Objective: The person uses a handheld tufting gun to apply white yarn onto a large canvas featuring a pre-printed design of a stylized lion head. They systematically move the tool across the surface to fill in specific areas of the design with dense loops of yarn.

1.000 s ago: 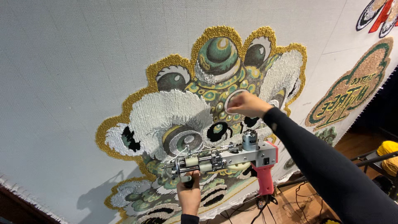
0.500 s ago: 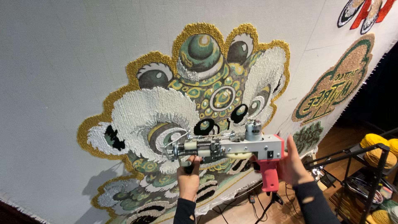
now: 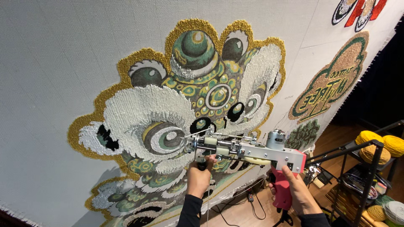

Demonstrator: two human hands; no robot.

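Against the big grey cloth (image 3: 63, 63) stretched upright in front of the person, a tufting gun (image 3: 248, 149) is held level, its needle end at the left touching or just off the yarn picture of a lion head (image 3: 185, 105) near a green and white swirl. Left hand (image 3: 198, 178) is clenched around the gun's short black front handle from below, knuckles toward the camera, black sleeve at the wrist. Right hand (image 3: 296, 193) is wrapped around the red rear handle (image 3: 281, 195) under the gun's grey metal body, one finger lying up along the side of the body. A small round motor sits on top of the gun at its rear end. Right of the lion head, on the same cloth, is a green and tan oval patch (image 3: 332, 84), with a red and white piece at the top corner. Lower right stands a black metal rack (image 3: 370, 168) carrying yellow yarn cones (image 3: 381, 141) and other yarn, over a wooden floor with cables
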